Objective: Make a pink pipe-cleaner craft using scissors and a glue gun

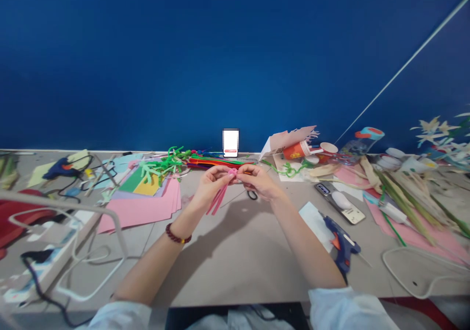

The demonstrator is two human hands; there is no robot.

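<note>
While the left hand (209, 185) and right hand (259, 181) pinch a pink pipe cleaner (232, 172) centre-frame, its tails apparently hang nearer the left.

open desk (235, 256) lay below the left hand (209, 185) and right hand (259, 180), bounded by pink paper (139, 210) on the left and a blue glue gun (340, 242) on the right, with pipe cleaners (216, 162) beyond.
</note>
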